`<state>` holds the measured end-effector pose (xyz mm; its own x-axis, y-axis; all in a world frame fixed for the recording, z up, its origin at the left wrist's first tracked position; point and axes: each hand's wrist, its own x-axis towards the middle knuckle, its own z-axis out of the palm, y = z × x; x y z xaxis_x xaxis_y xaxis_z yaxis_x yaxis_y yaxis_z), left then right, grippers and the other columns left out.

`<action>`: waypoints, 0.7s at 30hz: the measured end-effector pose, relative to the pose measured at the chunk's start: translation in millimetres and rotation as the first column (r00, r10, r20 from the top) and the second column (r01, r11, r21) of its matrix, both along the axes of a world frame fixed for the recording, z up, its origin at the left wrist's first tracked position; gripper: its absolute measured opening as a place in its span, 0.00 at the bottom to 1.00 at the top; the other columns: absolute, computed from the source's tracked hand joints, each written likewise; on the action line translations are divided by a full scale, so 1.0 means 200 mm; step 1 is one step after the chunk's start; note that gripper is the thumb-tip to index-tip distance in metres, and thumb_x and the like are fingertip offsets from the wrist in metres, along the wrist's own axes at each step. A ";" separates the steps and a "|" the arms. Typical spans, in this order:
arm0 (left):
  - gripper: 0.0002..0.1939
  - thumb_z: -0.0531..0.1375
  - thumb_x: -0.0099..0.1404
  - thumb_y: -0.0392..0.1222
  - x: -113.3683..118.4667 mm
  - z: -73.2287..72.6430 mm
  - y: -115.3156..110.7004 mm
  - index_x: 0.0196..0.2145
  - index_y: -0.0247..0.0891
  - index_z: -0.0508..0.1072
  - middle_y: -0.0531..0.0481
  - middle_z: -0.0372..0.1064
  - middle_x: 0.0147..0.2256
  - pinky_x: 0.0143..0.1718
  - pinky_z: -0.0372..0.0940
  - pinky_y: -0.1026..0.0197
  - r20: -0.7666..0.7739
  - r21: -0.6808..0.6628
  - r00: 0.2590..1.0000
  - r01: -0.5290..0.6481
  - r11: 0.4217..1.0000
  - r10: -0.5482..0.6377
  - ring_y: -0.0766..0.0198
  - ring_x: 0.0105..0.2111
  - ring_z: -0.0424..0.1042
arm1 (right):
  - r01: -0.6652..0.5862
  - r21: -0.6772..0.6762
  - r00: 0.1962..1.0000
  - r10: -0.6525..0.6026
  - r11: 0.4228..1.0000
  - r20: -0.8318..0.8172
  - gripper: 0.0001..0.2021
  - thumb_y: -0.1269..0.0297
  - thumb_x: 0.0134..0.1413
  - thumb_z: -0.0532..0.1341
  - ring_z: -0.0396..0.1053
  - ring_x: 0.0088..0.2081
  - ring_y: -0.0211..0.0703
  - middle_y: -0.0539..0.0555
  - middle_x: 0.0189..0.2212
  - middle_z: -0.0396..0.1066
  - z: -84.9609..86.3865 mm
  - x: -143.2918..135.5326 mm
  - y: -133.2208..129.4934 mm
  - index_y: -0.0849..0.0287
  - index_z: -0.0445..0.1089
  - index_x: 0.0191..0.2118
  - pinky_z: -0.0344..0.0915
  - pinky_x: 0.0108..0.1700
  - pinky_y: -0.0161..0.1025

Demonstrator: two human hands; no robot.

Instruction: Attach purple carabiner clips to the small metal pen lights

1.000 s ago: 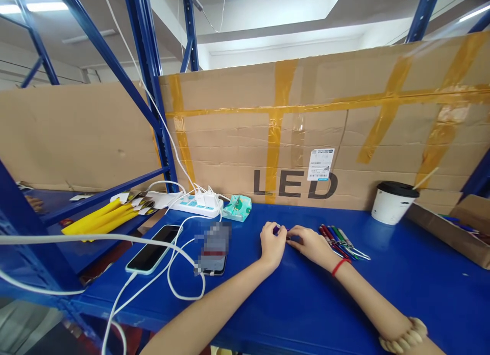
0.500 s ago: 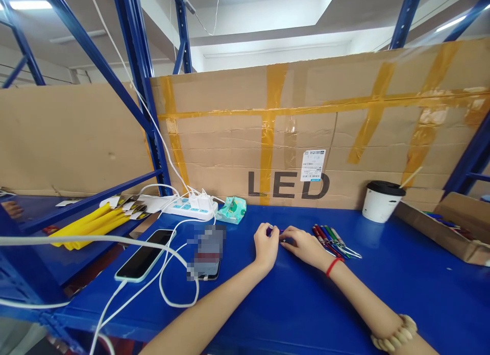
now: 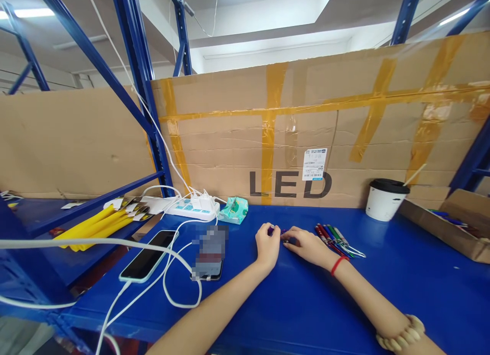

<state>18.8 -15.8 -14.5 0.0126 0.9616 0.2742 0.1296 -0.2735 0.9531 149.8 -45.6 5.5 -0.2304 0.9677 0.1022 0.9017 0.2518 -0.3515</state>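
Note:
My left hand (image 3: 267,247) is closed round a small purple pen (image 3: 271,231) at the middle of the blue table (image 3: 291,304). Just to its right, my right hand (image 3: 306,245) has its fingertips pinched at the other end of the purple piece, and what lies between them is mostly hidden. A red string circles the right wrist, and a beaded bracelet sits farther up that arm. Several pens (image 3: 339,240) in red, green, blue and white lie beside my right hand.
A white cup (image 3: 385,202) with a black lid and a cardboard box (image 3: 451,232) stand at the right. Two phones, a light-cased one (image 3: 147,258) and a dark one (image 3: 210,255), lie left among white cables, near a power strip (image 3: 191,209) and green tissue pack (image 3: 234,210).
The view has shifted slightly, so most things sit a little farther right. Both hands keep nearly the same pose around the purple pen.

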 end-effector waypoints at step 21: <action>0.13 0.53 0.55 0.37 0.00 0.02 -0.02 0.16 0.36 0.54 0.56 0.54 0.19 0.29 0.51 0.65 -0.005 -0.023 1.000 0.022 1.000 -0.022 0.69 0.24 0.56 | -0.026 0.034 0.999 0.025 0.999 0.029 0.13 0.67 0.55 0.54 0.70 0.37 0.45 0.55 0.40 0.69 -0.01 0.01 0.01 0.56 0.70 0.45 0.65 0.40 0.39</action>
<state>19.8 -19.8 -9.8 0.0350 0.9670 0.2523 0.1287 -0.2547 0.9584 152.6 -44.2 3.5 -0.2581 0.9576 0.1283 0.9044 0.2862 -0.3164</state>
